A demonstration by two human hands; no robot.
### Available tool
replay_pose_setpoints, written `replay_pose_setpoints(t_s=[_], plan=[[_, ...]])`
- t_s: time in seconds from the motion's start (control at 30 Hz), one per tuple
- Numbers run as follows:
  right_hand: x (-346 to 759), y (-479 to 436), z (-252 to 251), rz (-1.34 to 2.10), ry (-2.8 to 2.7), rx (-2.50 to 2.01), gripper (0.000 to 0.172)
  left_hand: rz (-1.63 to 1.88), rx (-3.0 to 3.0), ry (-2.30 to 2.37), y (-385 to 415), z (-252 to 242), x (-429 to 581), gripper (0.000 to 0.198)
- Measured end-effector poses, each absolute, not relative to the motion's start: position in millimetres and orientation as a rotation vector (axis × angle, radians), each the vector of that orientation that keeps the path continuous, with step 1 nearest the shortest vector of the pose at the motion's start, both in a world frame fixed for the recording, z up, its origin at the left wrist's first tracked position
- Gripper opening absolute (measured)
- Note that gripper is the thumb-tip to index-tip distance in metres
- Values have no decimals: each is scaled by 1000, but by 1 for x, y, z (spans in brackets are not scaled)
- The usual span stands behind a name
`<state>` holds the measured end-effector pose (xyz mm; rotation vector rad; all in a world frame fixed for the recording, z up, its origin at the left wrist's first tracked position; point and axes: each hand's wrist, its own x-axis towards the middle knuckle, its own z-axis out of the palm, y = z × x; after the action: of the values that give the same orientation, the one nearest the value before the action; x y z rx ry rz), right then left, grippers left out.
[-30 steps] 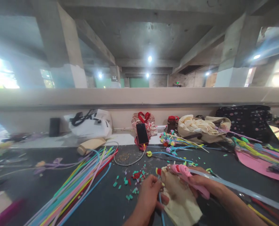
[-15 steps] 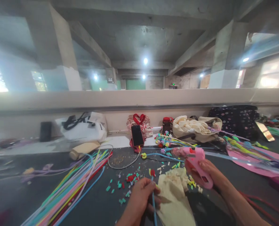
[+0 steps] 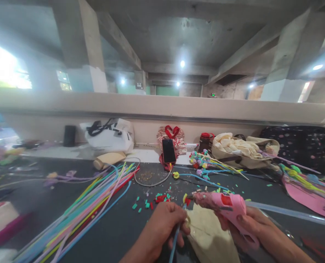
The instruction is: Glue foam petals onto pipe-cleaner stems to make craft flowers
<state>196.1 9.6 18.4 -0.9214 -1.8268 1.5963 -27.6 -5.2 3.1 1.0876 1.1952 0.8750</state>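
Near the bottom centre, my left hand [image 3: 166, 226] pinches a blue stem [image 3: 174, 243] that stands upright, with small red and yellow pieces [image 3: 186, 199] at its top. My right hand [image 3: 250, 223] is wrapped round the handle of a pink glue gun [image 3: 230, 208]. The gun points left, and its nozzle is at the red and yellow pieces; whether it touches them I cannot tell. A cream cloth [image 3: 211, 233] lies under and between the hands. Small cut pieces in red and green [image 3: 162, 198] are scattered on the dark table beyond my left hand.
Long coloured stems [image 3: 91, 208] lie in a bundle at the left. A phone [image 3: 169, 150] with a cable leans on a patterned bag at the back. Finished-looking stems [image 3: 206, 164], a cream bag [image 3: 244, 149] and a pink sheet [image 3: 305, 193] stand or lie to the right.
The glue gun has moved left and down with my right hand, bringing its nozzle to the stem's top. The camera view has shifted, so the background sits further right.
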Motion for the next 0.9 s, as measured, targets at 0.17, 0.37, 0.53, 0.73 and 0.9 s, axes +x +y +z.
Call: replay_pose_setpoints(t_s=[0.17,0.37,0.53,0.73,0.9], plan=[[197,7,21,1567,-1844,-989,57,881,1101,1359,-1,1,-30,13],[198,5,14,1500,-1855,-1107,62,858,1162,1426,0,2,-30,11],[196,4,15,1420,-1922,-1222,59,885,1180,1436,-2,0,-30,12],[193,0,26,1372,-1952,-1199,49,889,1242,1451,-2,-6,-29,11],[191,1,26,1380,-1929,-1149,45,867,1276,1482,-2,-4,-30,12]])
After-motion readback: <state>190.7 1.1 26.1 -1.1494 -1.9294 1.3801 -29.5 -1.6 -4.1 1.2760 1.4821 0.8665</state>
